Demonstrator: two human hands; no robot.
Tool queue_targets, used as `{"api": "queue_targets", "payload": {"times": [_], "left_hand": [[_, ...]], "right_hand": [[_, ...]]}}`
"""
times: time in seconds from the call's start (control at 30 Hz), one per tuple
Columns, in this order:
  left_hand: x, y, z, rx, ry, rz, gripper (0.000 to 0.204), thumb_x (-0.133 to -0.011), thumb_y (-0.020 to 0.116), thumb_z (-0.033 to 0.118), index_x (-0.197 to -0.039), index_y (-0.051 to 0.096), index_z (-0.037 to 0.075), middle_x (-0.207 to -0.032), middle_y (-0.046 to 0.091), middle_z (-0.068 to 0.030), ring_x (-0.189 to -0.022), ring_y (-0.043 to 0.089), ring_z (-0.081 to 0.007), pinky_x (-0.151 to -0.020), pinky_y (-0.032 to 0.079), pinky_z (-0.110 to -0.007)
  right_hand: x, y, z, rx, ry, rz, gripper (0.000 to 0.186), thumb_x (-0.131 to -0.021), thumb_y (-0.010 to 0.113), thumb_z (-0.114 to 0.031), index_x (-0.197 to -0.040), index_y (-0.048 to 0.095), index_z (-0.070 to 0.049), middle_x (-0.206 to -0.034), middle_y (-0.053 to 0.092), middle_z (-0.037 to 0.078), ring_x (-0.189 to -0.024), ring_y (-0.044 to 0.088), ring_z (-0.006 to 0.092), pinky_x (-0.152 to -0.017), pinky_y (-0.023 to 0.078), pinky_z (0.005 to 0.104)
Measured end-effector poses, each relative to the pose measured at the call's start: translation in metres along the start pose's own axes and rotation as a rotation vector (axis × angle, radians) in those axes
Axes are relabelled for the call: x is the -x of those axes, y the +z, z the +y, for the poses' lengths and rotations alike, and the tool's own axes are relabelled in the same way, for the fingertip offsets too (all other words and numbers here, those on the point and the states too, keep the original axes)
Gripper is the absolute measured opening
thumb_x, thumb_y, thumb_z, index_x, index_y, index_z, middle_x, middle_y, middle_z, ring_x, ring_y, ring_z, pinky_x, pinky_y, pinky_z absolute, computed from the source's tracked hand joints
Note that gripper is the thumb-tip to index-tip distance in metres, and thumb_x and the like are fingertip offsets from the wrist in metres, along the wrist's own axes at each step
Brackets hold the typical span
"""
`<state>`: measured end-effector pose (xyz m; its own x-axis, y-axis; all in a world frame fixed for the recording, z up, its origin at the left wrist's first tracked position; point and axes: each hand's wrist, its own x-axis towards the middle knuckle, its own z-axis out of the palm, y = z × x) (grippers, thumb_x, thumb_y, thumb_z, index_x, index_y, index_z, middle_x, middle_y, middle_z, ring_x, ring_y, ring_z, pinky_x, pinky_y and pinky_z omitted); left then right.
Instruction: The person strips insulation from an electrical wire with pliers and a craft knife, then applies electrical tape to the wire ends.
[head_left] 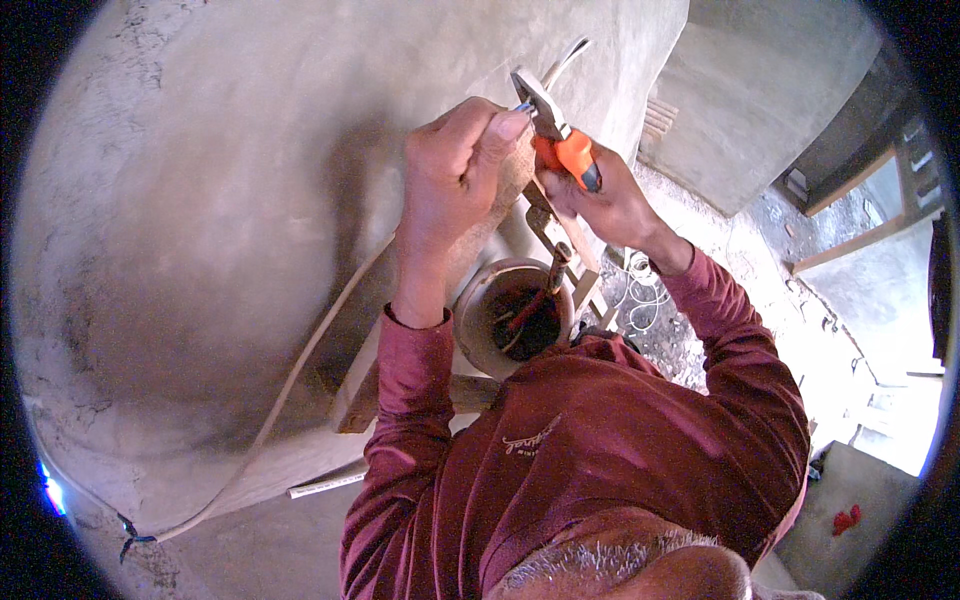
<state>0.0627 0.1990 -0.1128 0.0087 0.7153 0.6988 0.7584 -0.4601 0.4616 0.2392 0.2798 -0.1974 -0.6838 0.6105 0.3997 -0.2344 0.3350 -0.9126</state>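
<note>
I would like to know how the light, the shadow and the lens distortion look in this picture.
Head view, right side: glare burns parts of the floor nearly white; head view, left: a soft shadow falls on the grey wall beside the left hand; head view, rim: the fisheye circle ends in black; head view, centre: the pliers look fairly sharp.

Glare bleaches the right side, soft shadow dims the wall [230, 200], and fisheye edges curve into black.
</note>
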Motion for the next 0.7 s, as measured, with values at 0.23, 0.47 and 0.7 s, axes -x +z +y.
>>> {"api": "queue_targets", "payload": {"times": [0.23,0.47,0.7], "left_hand": [[-0.005,-0.002,-0.002,0.099,-0.056,0.053,0.041,-0.108,0.056,0.04,-0.088,0.064,0.005,-0.066,0.061,-0.0003,-0.053,0.051,-0.0063,-0.048,0.038,-0.024],[-0.002,0.0,-0.002,0.066,-0.1,0.068,0.041,-0.106,0.057,0.041,-0.088,0.064,0.005,-0.061,0.058,0.0,-0.052,0.051,-0.0079,-0.049,0.039,-0.025],[-0.004,0.001,0.002,-0.037,-0.021,0.034,0.036,-0.106,0.059,0.037,-0.089,0.065,0.006,-0.056,0.054,-0.0009,-0.051,0.053,-0.0093,-0.049,0.04,-0.028]], "right_hand": [[0.014,-0.006,-0.019,-0.524,0.108,-0.227,0.042,-0.097,0.074,-0.034,-0.117,0.057,-0.001,-0.085,0.058,0.002,-0.067,0.054,0.0091,-0.058,0.043,0.0253],[0.027,-0.025,-0.028,-0.127,0.058,-0.004,0.06,-0.09,0.07,-0.006,-0.14,0.039,0.002,-0.12,0.065,0.013,-0.096,0.065,0.0147,-0.089,0.053,0.0318],[0.03,-0.033,-0.028,-0.123,0.133,-0.102,0.038,-0.088,0.064,-0.009,-0.123,0.053,0.002,-0.106,0.063,0.007,-0.097,0.063,0.0138,-0.091,0.049,0.0292]]}}
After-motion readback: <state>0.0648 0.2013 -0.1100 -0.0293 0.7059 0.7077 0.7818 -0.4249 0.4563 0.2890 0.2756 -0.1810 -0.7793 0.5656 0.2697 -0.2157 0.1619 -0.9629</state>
